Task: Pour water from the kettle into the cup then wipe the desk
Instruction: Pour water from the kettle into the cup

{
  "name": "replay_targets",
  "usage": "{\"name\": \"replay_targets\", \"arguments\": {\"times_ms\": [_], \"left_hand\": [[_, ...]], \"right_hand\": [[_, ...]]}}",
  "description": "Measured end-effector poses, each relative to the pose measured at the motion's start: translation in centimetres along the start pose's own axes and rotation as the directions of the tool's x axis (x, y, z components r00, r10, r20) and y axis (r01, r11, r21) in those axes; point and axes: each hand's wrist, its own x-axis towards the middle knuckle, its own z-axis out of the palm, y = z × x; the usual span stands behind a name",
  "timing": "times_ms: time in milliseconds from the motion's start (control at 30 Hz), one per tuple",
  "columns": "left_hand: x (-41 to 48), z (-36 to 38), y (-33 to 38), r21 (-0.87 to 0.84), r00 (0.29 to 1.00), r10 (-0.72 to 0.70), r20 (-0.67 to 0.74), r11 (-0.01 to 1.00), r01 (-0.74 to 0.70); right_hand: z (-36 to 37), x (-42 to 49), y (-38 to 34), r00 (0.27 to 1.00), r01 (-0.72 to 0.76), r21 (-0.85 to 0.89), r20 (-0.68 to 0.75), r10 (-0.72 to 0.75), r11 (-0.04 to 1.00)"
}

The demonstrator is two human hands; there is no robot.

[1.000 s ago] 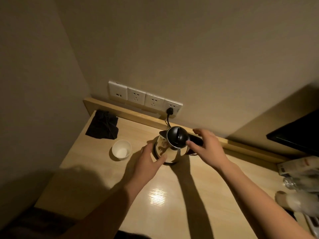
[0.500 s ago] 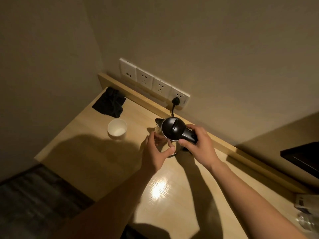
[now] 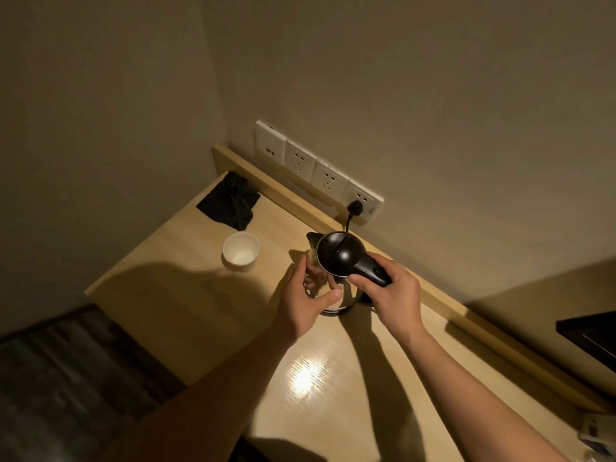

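- Beside the wall sockets (image 3: 320, 171), the kettle (image 3: 336, 258) stands on the desk (image 3: 186, 295); right hand (image 3: 391, 295) grip wrapped around its black handle
- left hand (image 3: 305, 305) grip cupped wide against the kettle's steel side
- left of the kettle, the white cup (image 3: 240, 252) stands apart; beyond it, a dark cloth (image 3: 231, 205)

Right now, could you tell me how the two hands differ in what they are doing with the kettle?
The right hand is closed around the black handle of the steel kettle with the black lid; the left hand is open, cupping the kettle's shiny side. The right hand sits higher, the left lower. Both touch the kettle.
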Motion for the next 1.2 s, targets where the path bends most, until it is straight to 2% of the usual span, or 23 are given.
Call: {"name": "replay_targets", "arguments": {"times_ms": [400,767,1200], "left_hand": [[-3.9,-3.7,2.1,-0.243,0.989,-0.119,-0.083,0.965,0.096],[-3.8,-7.5,1.3,-0.209,0.988,-0.138,-0.067,0.97,0.121],[-2.5,-8.4,-0.6,-0.255,0.965,-0.262,-0.027,0.935,0.246]], "right_hand": [[1.4,1.4,-5.7,0.972,0.168,-0.14,0.186,-0.14,0.976],[5.2,2.8,-8.4,0.944,0.229,-0.254,0.295,-0.151,0.94],[6.7,3.9,-9.3,0.933,0.245,-0.378,0.342,-0.111,0.893]]}}
